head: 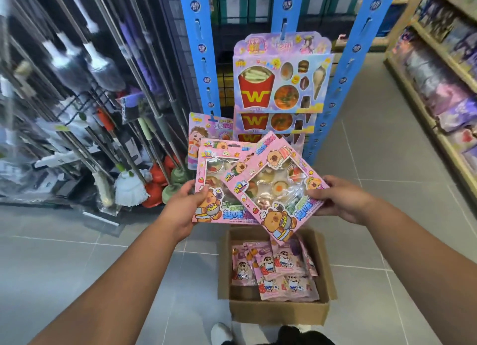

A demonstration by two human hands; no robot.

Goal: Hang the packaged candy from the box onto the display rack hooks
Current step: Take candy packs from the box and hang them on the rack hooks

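Well, from the head view both arms reach forward over the grey tiled floor (387,164). The left hand (185,208) grips the upright pink pack (216,169) at its lower left corner, thumb curled over the printed front and fingers hidden behind the card. A second card edge peeks out just behind its top. The right hand (343,197) pinches the tilted pink pack (273,187) at its right corner, thumb on the front and fingers underneath. This pack is turned like a diamond and overlaps the upright one. Both packs are flat, glossy cardboard squares with a clear, crinkled plastic window showing small round candies, and cartoon bears are printed at the bottom.

Below the hands, on the floor, stands the open cardboard box (278,311), brown and matte, its flaps spread. Inside it lie soft pink sachets (276,267), loosely piled.

Beyond the packs rises the display rack (198,48), made of blue slotted strips. Larger blister packs with red fries cartons (281,78) hang one below another on the middle strip, and a small pastel pack (198,138) hangs low on the left strip.

To the left stand mops (129,187) with metal poles and stringy white heads, and to the right wooden shelves (438,86) hold purple packages
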